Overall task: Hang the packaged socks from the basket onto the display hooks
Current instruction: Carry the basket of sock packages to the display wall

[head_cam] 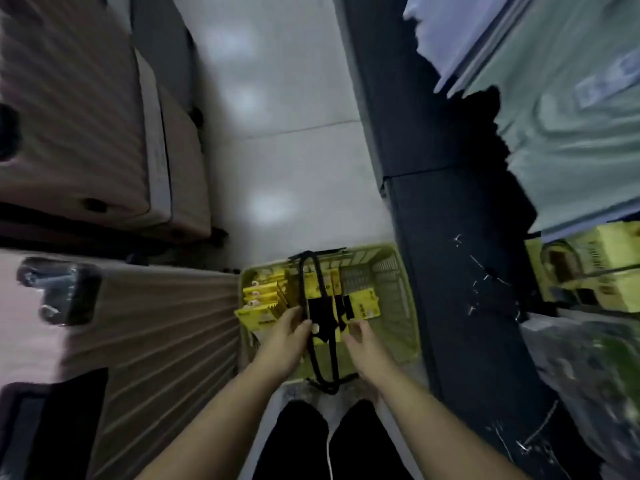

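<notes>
A yellow-green plastic basket (398,306) stands on the floor in front of my legs, its black handles (313,271) folded over the middle. Several yellow sock packs (263,296) lie stacked in its left half. Both hands reach into the basket. My left hand (284,337) grips a black-and-yellow sock pack (320,315) at its left edge. My right hand (363,344) closes on the right side of a sock pack with a yellow card (363,306). The frame is blurred, so I cannot tell whether both hands hold one pack or two. No display hooks are clearly visible.
Ribbed beige suitcases (69,116) stand on the left, another suitcase (156,323) right beside the basket. A dark shelf base (460,271) runs along the right. More yellow packs (609,278) hang or sit at the far right, under folded fabric (571,133). White tiled floor (287,150) stretches ahead.
</notes>
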Action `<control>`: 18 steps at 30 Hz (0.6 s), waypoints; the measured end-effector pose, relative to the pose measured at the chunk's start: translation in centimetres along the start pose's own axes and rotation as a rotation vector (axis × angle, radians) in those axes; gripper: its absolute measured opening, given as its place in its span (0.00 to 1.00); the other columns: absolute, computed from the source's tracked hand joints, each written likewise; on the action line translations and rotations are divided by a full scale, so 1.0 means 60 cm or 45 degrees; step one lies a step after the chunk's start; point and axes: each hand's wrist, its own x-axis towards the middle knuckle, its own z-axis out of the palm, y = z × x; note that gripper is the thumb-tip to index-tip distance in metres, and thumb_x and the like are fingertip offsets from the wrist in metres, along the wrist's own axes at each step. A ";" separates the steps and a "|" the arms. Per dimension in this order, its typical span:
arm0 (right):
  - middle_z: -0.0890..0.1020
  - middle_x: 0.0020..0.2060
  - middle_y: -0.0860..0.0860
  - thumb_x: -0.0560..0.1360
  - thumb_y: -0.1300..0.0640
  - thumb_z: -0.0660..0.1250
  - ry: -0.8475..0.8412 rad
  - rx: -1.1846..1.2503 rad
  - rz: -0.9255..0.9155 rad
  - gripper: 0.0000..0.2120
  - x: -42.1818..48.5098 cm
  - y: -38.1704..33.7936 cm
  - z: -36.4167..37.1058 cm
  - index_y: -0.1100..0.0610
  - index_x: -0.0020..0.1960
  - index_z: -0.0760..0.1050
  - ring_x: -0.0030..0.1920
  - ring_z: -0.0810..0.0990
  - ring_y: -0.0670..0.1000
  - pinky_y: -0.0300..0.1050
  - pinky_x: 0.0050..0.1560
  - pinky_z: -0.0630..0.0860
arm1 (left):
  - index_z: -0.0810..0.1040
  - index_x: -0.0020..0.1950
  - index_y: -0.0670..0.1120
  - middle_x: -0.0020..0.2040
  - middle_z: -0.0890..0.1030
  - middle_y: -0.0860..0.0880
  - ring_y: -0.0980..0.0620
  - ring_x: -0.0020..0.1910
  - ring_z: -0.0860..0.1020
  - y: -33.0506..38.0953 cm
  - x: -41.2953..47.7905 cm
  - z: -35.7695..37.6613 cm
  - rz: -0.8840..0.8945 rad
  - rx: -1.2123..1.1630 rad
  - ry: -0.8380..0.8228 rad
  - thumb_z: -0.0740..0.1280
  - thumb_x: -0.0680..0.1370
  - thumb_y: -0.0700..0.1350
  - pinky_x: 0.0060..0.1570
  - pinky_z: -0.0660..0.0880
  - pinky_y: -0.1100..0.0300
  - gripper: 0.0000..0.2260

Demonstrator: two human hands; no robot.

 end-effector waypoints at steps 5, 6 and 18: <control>0.66 0.72 0.54 0.83 0.50 0.50 -0.045 0.190 0.158 0.21 0.130 -0.002 0.027 0.54 0.75 0.59 0.69 0.66 0.55 0.41 0.56 0.64 | 0.60 0.75 0.41 0.73 0.66 0.43 0.44 0.71 0.66 -0.030 0.123 0.036 -0.098 -0.011 0.072 0.58 0.80 0.56 0.69 0.64 0.50 0.28; 0.64 0.73 0.54 0.83 0.48 0.49 -0.096 0.191 0.174 0.22 0.139 0.002 0.038 0.52 0.75 0.58 0.71 0.64 0.55 0.44 0.61 0.64 | 0.58 0.76 0.41 0.74 0.64 0.43 0.43 0.72 0.64 -0.039 0.136 0.043 -0.136 -0.031 0.059 0.58 0.79 0.59 0.71 0.62 0.50 0.31; 0.55 0.77 0.50 0.75 0.31 0.51 -0.404 0.332 0.427 0.37 0.159 0.003 0.123 0.47 0.77 0.48 0.75 0.57 0.57 0.56 0.68 0.60 | 0.66 0.73 0.47 0.71 0.69 0.49 0.48 0.71 0.66 -0.101 0.152 0.037 -0.228 -0.412 -0.023 0.54 0.80 0.59 0.67 0.63 0.56 0.25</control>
